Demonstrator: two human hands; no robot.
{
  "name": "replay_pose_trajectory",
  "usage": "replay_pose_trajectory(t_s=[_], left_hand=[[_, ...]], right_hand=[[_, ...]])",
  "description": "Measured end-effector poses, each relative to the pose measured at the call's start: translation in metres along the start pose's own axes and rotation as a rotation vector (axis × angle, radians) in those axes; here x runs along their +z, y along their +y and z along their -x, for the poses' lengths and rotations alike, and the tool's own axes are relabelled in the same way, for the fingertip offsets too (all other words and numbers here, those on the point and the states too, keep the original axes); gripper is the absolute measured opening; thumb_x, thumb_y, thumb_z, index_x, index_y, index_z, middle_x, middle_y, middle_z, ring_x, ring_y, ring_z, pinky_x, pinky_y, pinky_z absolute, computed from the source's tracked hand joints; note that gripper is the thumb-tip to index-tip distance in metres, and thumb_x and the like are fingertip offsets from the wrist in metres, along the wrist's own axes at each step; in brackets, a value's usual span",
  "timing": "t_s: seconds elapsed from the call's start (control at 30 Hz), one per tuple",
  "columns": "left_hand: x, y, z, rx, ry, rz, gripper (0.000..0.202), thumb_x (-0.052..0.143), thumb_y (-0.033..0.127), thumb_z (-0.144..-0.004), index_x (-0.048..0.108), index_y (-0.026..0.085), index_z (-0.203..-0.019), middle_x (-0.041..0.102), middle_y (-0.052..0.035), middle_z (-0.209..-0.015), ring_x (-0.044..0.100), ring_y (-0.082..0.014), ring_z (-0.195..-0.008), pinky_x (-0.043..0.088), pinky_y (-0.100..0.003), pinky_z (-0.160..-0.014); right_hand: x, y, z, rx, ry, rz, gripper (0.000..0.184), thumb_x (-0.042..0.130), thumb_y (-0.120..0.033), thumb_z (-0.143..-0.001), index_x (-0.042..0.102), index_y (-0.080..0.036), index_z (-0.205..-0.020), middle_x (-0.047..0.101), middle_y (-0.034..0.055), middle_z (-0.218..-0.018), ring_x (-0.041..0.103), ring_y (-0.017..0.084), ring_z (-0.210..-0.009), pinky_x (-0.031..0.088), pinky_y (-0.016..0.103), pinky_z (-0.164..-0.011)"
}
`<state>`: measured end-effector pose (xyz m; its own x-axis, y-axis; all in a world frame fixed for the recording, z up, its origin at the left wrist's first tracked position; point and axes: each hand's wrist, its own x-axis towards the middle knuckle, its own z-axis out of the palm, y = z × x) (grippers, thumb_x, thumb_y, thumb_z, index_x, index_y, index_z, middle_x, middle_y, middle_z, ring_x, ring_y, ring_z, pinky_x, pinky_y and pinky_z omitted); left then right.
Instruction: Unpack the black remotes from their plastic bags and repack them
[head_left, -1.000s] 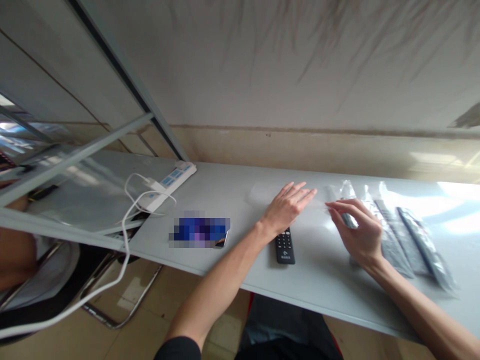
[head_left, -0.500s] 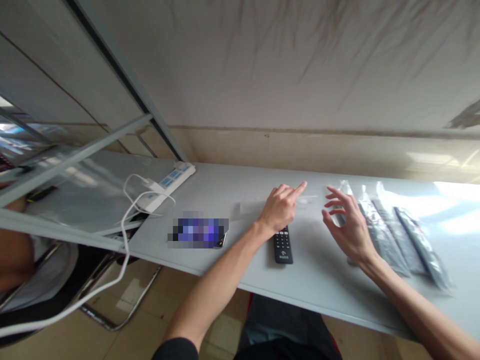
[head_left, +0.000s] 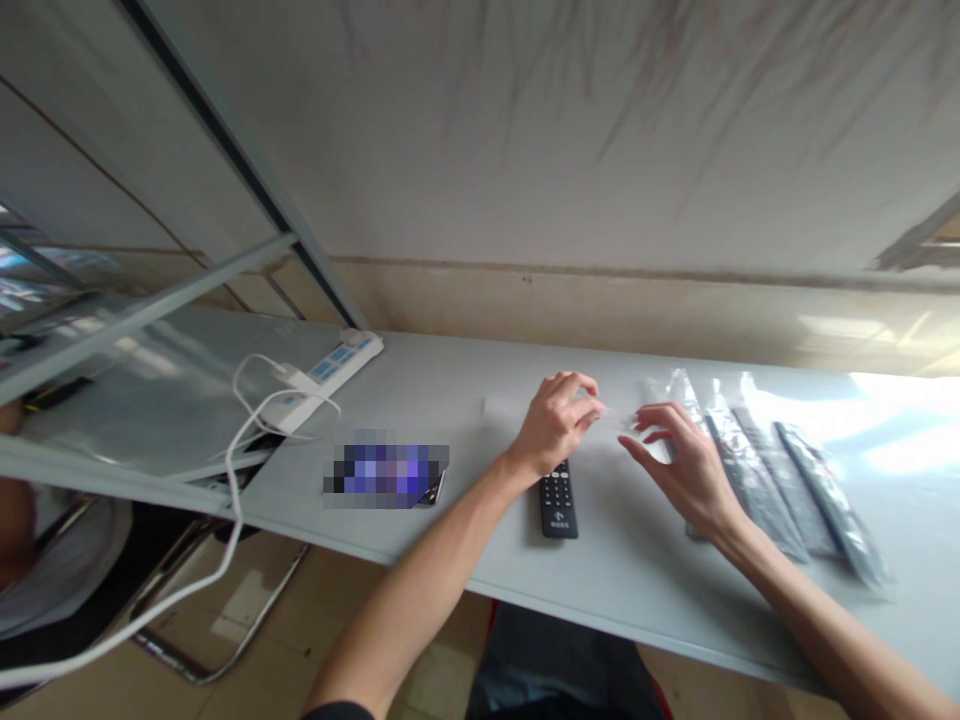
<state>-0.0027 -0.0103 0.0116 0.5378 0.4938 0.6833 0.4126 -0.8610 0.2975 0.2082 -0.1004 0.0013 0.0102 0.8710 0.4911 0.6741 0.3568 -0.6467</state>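
Note:
A clear plastic bag (head_left: 495, 407) lies flat on the table, partly behind my left hand (head_left: 559, 420). The fingers of that hand are pinched together at the bag's right end. Just to the right is my right hand (head_left: 686, 465), its thumb and fingers apart, the fingertips close to the end of the clear film; whether they touch it I cannot tell. Below my left hand lies a black remote control (head_left: 559, 505), its upper part covered by the hand. Several remotes in clear sleeves (head_left: 757, 480) lie side by side to the right, one partly hidden under my right hand.
A phone (head_left: 390, 475) with a blurred screen lies left of the remote. Further left are a white power strip (head_left: 330, 375) and a white cable (head_left: 232, 550) hanging over the table edge. A metal frame (head_left: 225, 270) crosses the left side. Another person's arm shows at far left.
My left index finger was pointing out and has now curled in to meet the thumb at the plastic. My right hand has moved slightly left and down, nearer the left.

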Motion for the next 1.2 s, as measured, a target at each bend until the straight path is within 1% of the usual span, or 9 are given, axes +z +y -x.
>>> replay_pose_trajectory(t_s=[0.07,0.2,0.33,0.5,0.7,0.83,0.97,1.1,1.2], left_hand=[[-0.002,0.001,-0.001,-0.007,-0.025,-0.013,0.019,0.061,0.025,-0.108,0.074,0.019,-0.096,0.071,-0.0078,-0.114,0.065,-0.0206,-0.109,0.05,-0.038,-0.1],[-0.004,0.003,-0.001,-0.024,-0.061,-0.01,0.016,0.06,0.026,-0.109,0.072,0.019,-0.101,0.072,-0.0076,-0.115,0.065,-0.0211,-0.11,0.048,-0.039,-0.101],[-0.003,0.003,-0.001,0.01,-0.073,-0.032,0.017,0.058,0.027,-0.111,0.071,0.018,-0.103,0.073,-0.0081,-0.116,0.065,-0.021,-0.114,0.049,-0.038,-0.102],[-0.003,0.001,-0.001,0.076,-0.091,-0.134,0.023,0.051,0.022,-0.112,0.073,0.02,-0.108,0.072,-0.0088,-0.124,0.064,-0.0217,-0.124,0.051,-0.04,-0.109],[-0.007,-0.003,-0.001,0.13,-0.158,-0.233,0.05,0.039,-0.001,-0.104,0.063,0.016,-0.144,0.067,-0.0103,-0.146,0.058,-0.0216,-0.144,0.044,-0.043,-0.126],[-0.006,-0.005,0.0,0.11,-0.23,-0.227,0.069,0.037,-0.008,-0.096,0.05,0.019,-0.158,0.063,-0.008,-0.156,0.053,-0.019,-0.15,0.041,-0.043,-0.13],[0.0,-0.006,0.001,0.084,-0.228,-0.163,0.059,0.04,-0.003,-0.101,0.055,0.019,-0.153,0.067,-0.008,-0.151,0.058,-0.0202,-0.147,0.045,-0.044,-0.126],[0.002,-0.005,0.002,0.055,-0.217,-0.137,0.041,0.048,0.006,-0.106,0.061,0.017,-0.143,0.074,-0.0108,-0.139,0.067,-0.0228,-0.135,0.052,-0.043,-0.117],[0.002,-0.004,0.002,0.033,-0.223,-0.149,0.039,0.051,0.008,-0.107,0.059,0.015,-0.144,0.077,-0.0122,-0.132,0.072,-0.0228,-0.125,0.056,-0.041,-0.108]], right_hand=[[-0.001,-0.003,0.0,-0.044,-0.023,0.028,0.016,0.073,-0.038,-0.101,0.068,-0.024,-0.108,0.069,0.0067,-0.112,0.069,0.019,-0.079,0.061,0.039,-0.073],[-0.003,-0.011,0.0,-0.117,0.019,0.044,0.014,0.072,-0.029,-0.102,0.072,-0.025,-0.115,0.068,0.0062,-0.112,0.07,0.02,-0.086,0.059,0.038,-0.077],[-0.006,-0.014,-0.002,-0.224,0.116,0.079,0.007,0.072,-0.019,-0.1,0.075,-0.025,-0.102,0.068,0.0046,-0.105,0.07,0.02,-0.09,0.055,0.037,-0.08],[-0.009,-0.012,-0.004,-0.233,0.19,0.093,0.007,0.072,-0.018,-0.1,0.073,-0.025,-0.101,0.069,0.004,-0.101,0.069,0.02,-0.088,0.054,0.037,-0.08],[-0.009,-0.008,-0.003,-0.179,0.214,0.118,0.007,0.065,-0.019,-0.103,0.067,-0.024,-0.099,0.072,0.002,-0.094,0.07,0.02,-0.084,0.054,0.034,-0.08],[-0.009,-0.009,-0.001,-0.148,0.164,0.124,0.01,0.06,-0.02,-0.105,0.067,-0.026,-0.106,0.076,0.0046,-0.105,0.075,0.023,-0.095,0.058,0.036,-0.085],[-0.009,-0.012,0.0,-0.138,0.113,0.124,0.011,0.059,-0.023,-0.105,0.068,-0.027,-0.104,0.075,0.009,-0.118,0.075,0.028,-0.108,0.06,0.042,-0.092],[-0.009,-0.013,0.0,-0.151,0.096,0.154,0.011,0.059,-0.025,-0.105,0.069,-0.028,-0.105,0.074,0.0094,-0.121,0.074,0.029,-0.111,0.06,0.045,-0.095],[-0.008,-0.012,0.001,-0.141,0.084,0.171,0.011,0.059,-0.025,-0.106,0.07,-0.028,-0.107,0.074,0.0092,-0.12,0.074,0.029,-0.109,0.059,0.046,-0.094]])
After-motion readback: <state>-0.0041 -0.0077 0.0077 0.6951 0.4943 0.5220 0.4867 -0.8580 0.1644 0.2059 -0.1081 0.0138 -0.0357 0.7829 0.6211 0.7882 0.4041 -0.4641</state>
